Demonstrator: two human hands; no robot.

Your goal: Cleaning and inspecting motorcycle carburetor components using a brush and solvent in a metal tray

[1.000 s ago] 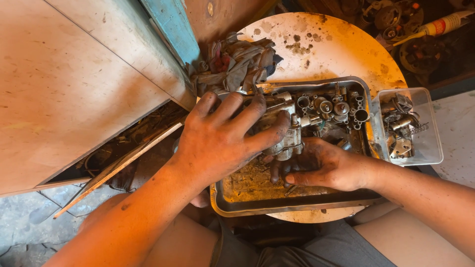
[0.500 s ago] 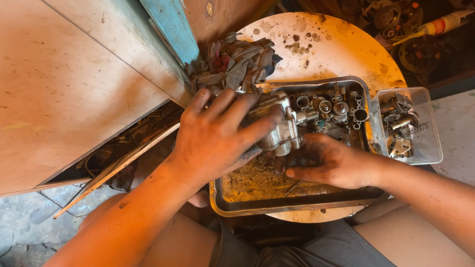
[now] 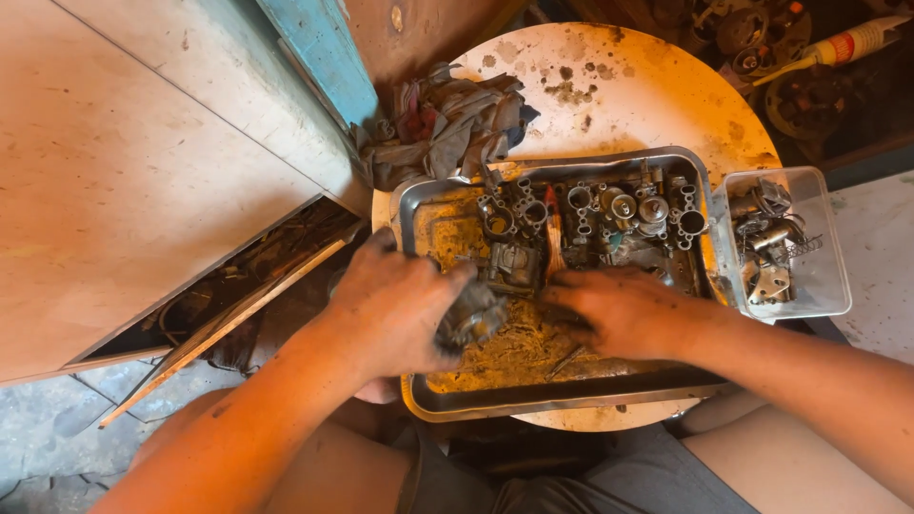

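left hand (image 3: 395, 309): fingers curled around a grimy carburetor part (image 3: 473, 316) over the metal tray (image 3: 562, 395); right hand (image 3: 619, 309): palm down in tray, fingers hidden, grip unclear | clear parts box (image 3: 819, 286) beside tray

Premises are a small engine-repair workshop. Evidence: a grimy metal tray (image 3: 571, 392) of dismantled carburettor bodies (image 3: 609, 214) on a stained round table (image 3: 647, 86), a clear plastic box (image 3: 819, 286) of small fittings, a bundle of oily rags (image 3: 447, 124), and further mechanical parts (image 3: 762, 38) heaped beyond the table. Rough wooden boards (image 3: 143, 162) stand alongside.
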